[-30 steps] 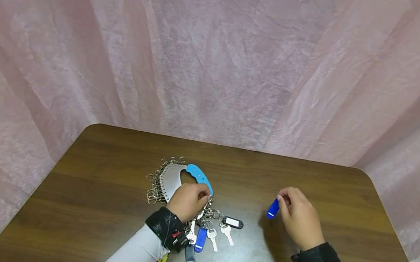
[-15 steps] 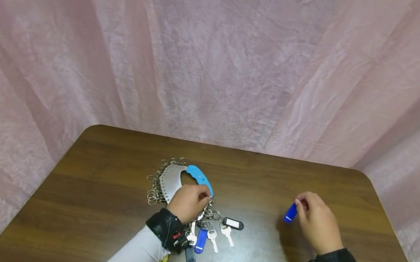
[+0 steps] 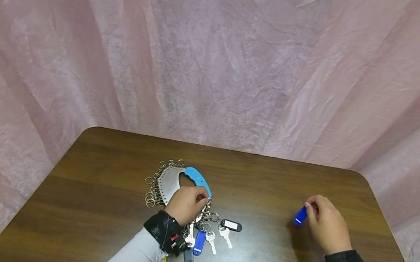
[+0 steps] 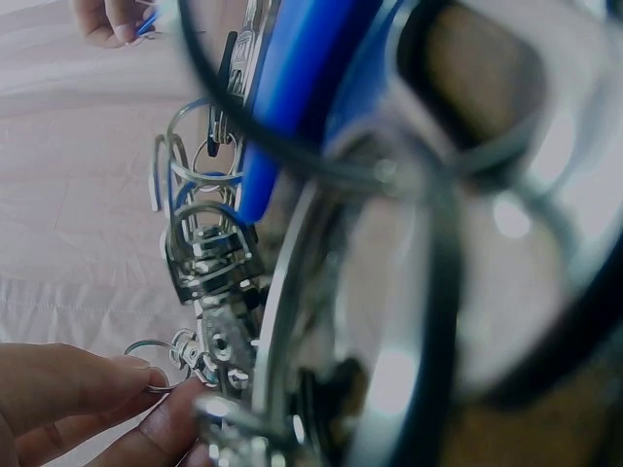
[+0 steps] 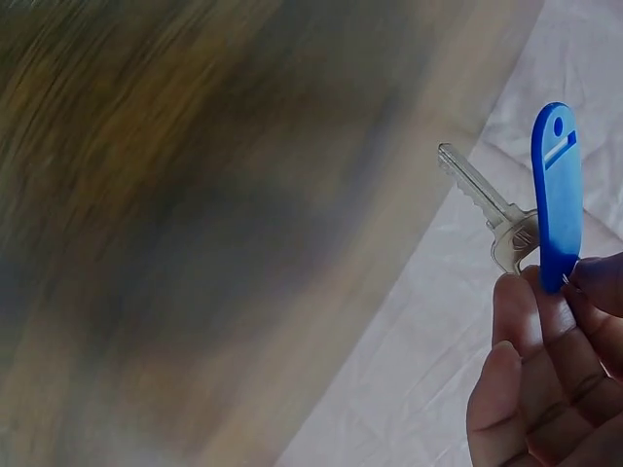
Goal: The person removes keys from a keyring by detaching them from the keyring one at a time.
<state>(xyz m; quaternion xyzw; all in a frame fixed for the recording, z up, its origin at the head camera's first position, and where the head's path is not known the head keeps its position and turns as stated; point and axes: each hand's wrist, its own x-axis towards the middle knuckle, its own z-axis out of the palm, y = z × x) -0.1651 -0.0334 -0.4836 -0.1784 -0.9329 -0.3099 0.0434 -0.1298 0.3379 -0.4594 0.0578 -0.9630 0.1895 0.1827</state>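
A person's right hand (image 3: 326, 225), at right of the head view, pinches a blue key tag (image 3: 301, 216) at one end, above the wooden table (image 3: 105, 220); whether the fingertips meet plastic or a ring is hard to tell. A silver key (image 5: 508, 232) juts up and left beside the tag, right of centre in the right wrist view. At lower centre of the head view, the left hand (image 3: 186, 204) lies over a metal key holder (image 3: 168, 184) with a blue grip (image 3: 199, 179), its thumb and fingers grasping a small ring (image 4: 151, 342), seen at lower left in the left wrist view. Tag and key look light and stiff, the tag's smooth plastic perhaps a little slippery, the key likely free to swing; the tag's ring end seems the surest place to pinch. The holder, by contrast, appears rigid and the heavier piece, its blue grip the likeliest handhold, while its fringe of loose rings (image 3: 150, 199) looks apt to rattle and snag
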